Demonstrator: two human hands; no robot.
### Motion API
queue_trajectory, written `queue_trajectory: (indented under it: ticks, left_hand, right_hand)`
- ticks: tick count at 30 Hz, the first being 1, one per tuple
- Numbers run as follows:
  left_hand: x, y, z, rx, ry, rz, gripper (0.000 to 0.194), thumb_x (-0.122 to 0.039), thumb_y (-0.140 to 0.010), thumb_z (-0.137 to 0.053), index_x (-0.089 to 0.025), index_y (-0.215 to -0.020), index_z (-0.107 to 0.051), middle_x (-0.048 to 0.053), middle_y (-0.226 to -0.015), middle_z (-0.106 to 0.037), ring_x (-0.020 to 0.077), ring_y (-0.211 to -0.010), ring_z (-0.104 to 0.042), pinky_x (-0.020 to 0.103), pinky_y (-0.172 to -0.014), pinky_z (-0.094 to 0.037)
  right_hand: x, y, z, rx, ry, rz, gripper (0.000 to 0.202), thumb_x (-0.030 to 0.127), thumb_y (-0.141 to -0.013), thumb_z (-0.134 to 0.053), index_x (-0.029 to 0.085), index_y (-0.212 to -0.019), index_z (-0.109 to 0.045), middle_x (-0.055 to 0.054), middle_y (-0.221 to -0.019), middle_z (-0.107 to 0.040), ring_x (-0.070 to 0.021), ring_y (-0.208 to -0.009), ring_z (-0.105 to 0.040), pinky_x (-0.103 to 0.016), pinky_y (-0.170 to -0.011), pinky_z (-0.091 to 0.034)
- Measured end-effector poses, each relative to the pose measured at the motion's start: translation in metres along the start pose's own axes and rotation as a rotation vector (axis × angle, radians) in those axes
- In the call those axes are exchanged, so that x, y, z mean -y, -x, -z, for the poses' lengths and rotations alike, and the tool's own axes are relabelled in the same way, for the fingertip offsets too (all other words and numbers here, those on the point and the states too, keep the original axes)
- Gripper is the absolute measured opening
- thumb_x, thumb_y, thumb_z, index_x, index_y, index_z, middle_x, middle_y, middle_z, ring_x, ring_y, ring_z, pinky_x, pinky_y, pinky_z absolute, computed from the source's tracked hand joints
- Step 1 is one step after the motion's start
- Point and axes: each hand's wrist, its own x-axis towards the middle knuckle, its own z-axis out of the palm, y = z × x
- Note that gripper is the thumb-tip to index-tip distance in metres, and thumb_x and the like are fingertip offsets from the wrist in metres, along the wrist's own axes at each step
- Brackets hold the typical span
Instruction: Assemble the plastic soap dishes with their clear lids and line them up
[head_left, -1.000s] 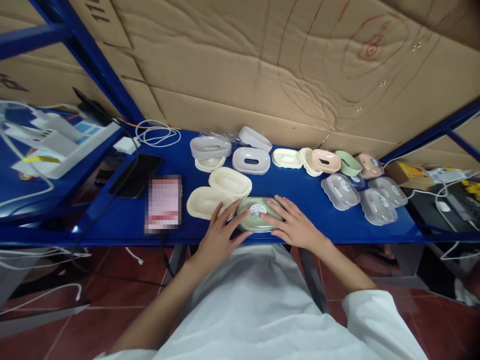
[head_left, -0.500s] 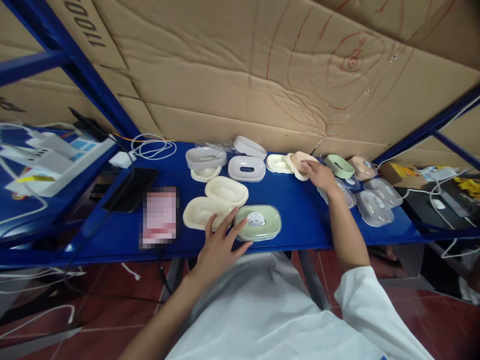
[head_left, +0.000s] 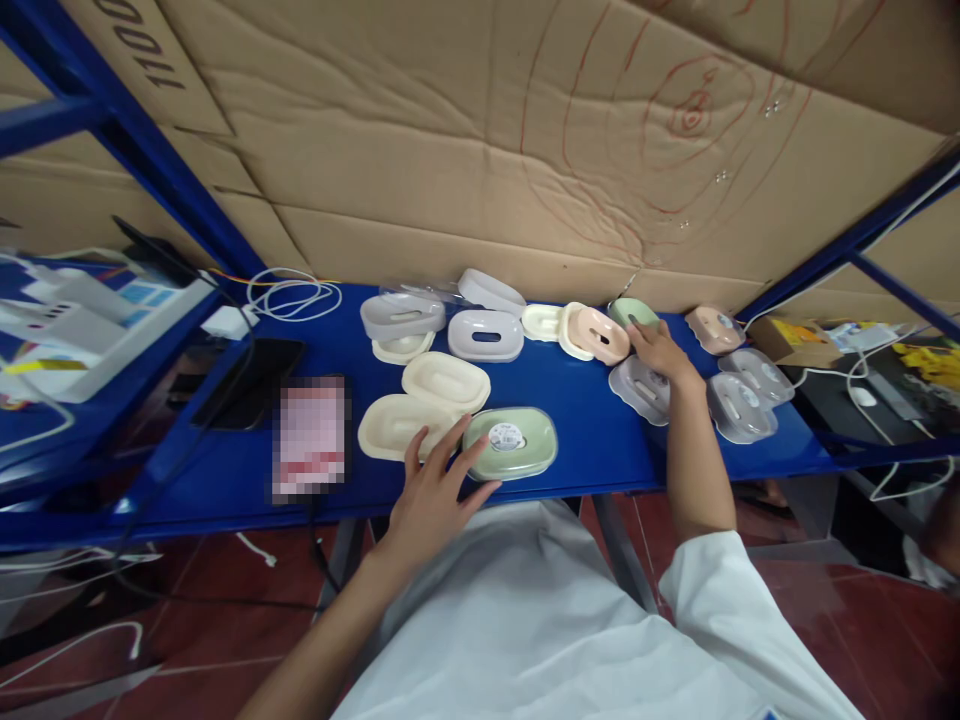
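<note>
My left hand [head_left: 433,497] lies with spread fingers against the left edge of a pale green soap dish [head_left: 517,458] under a clear lid with a round label. Beneath its fingertips are two cream oval trays [head_left: 390,425]. At the back right my right hand [head_left: 664,355] has its fingers closed on a green soap dish [head_left: 631,310], partly hidden by them. Just left of it a peach slotted soap dish [head_left: 606,335] rests on a cream tray [head_left: 574,325]. A clear lid [head_left: 641,388] lies under my right wrist.
Grey-lilac slotted dishes [head_left: 486,336] stand at the back middle. More clear lids [head_left: 742,410] and a peach dish [head_left: 712,328] lie to the right. On the left are a blurred-out pink screen [head_left: 311,435], a black phone-like slab [head_left: 251,385] and a coiled white cable [head_left: 296,297].
My right hand has let go of the peach soap dish, which lies with its slot showing. It has moved to the green dish, which has shifted left. My left hand stays put.
</note>
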Motion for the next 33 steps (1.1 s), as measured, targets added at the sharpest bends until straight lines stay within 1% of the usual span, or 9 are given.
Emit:
queue_trajectory:
  ticks: [4, 7, 11, 15, 18, 21, 25, 29, 33]
  left_hand:
    - [0.000, 0.001, -0.001, -0.030, 0.041, -0.001, 0.051, -0.036, -0.098, -0.076, -0.022, -0.144, -0.057, 0.020, -0.155, -0.060, 0.0323, -0.145, -0.059, 0.061, -0.128, -0.036]
    - [0.001, 0.001, 0.000, -0.056, 0.102, 0.016, 0.053, -0.033, -0.098, -0.077, -0.025, -0.145, -0.055, 0.019, -0.155, -0.059, 0.0320, -0.146, -0.057, 0.060, -0.126, -0.041]
    - [0.002, 0.003, 0.000, -0.091, 0.181, 0.025, 0.059, -0.027, -0.098, -0.076, -0.028, -0.151, -0.051, 0.017, -0.160, -0.053, 0.0303, -0.148, -0.056, 0.050, -0.119, -0.055]
    - [0.003, 0.005, 0.001, -0.092, 0.195, -0.005, 0.066, -0.024, -0.098, -0.075, -0.030, -0.157, -0.045, 0.016, -0.163, -0.050, 0.0309, -0.148, -0.056, 0.047, -0.115, -0.058]
    - [0.002, 0.004, 0.001, -0.129, 0.244, 0.020, 0.079, -0.027, -0.099, -0.074, -0.032, -0.165, -0.032, 0.018, -0.170, -0.041, 0.0329, -0.150, -0.054, 0.048, -0.111, -0.061]
    - [0.000, 0.002, 0.002, -0.165, 0.276, 0.073, 0.087, -0.030, -0.099, -0.074, -0.035, -0.169, -0.021, 0.018, -0.171, -0.038, 0.0349, -0.152, -0.051, 0.052, -0.111, -0.060]
    - [-0.002, 0.001, 0.002, -0.094, 0.214, 0.100, 0.072, -0.025, -0.102, -0.067, -0.032, -0.165, -0.033, 0.015, -0.159, -0.054, 0.0300, -0.145, -0.059, 0.048, -0.115, -0.057]
    - [-0.002, 0.000, 0.001, -0.025, 0.109, 0.037, 0.049, -0.021, -0.103, -0.063, -0.026, -0.150, -0.054, 0.014, -0.148, -0.064, 0.0281, -0.139, -0.063, 0.054, -0.125, -0.047]
    - [-0.002, -0.002, 0.003, 0.009, 0.074, -0.011, 0.031, -0.019, -0.103, -0.060, -0.023, -0.133, -0.068, 0.012, -0.140, -0.070, 0.0265, -0.133, -0.066, 0.056, -0.128, -0.038]
  right_hand:
    - [0.031, 0.029, 0.014, -0.147, -0.038, -0.058, 0.076, 0.069, -0.108, -0.023, 0.023, -0.165, -0.046, -0.020, -0.167, -0.044, -0.0447, -0.156, -0.038, -0.072, -0.120, -0.035]
    - [0.070, 0.078, 0.030, -0.275, -0.106, 0.203, 0.075, 0.070, -0.106, -0.039, 0.029, -0.169, -0.037, -0.014, -0.175, -0.033, -0.0443, -0.162, -0.028, -0.073, -0.125, -0.028]
    - [0.130, 0.144, 0.025, 0.107, -0.256, 0.856, 0.107, 0.070, -0.088, -0.076, 0.041, -0.174, -0.019, -0.005, -0.179, -0.023, -0.0381, -0.164, -0.027, -0.062, -0.131, -0.031]
    - [0.157, 0.170, -0.002, 0.130, -0.295, 0.934, 0.102, 0.048, -0.095, -0.078, 0.039, -0.174, -0.015, -0.010, -0.177, -0.029, -0.0352, -0.159, -0.039, -0.056, -0.127, -0.042]
    - [0.145, 0.170, 0.003, 0.072, -0.326, 0.923, 0.092, 0.049, -0.097, -0.074, 0.040, -0.173, -0.022, -0.010, -0.171, -0.039, -0.0333, -0.156, -0.044, -0.051, -0.125, -0.046]
    - [0.103, 0.151, 0.031, -0.129, -0.275, 0.737, 0.087, 0.058, -0.095, -0.073, 0.037, -0.169, -0.032, -0.011, -0.167, -0.043, -0.0361, -0.154, -0.044, -0.054, -0.127, -0.042]
    - [0.023, 0.089, 0.055, -0.448, -0.144, 0.148, 0.095, 0.066, -0.096, -0.065, 0.016, -0.167, -0.027, -0.025, -0.163, -0.042, -0.0389, -0.155, -0.039, -0.055, -0.126, -0.036]
    - [-0.035, 0.028, 0.036, -0.235, -0.135, -0.330, 0.093, 0.062, -0.090, -0.073, 0.010, -0.160, -0.039, -0.032, -0.156, -0.048, -0.0426, -0.149, -0.045, -0.054, -0.120, -0.040]
    - [-0.046, 0.008, 0.013, -0.123, -0.135, -0.420, 0.101, 0.060, -0.089, -0.072, 0.008, -0.164, -0.031, -0.033, -0.163, -0.040, -0.0472, -0.152, -0.042, -0.065, -0.116, -0.043]
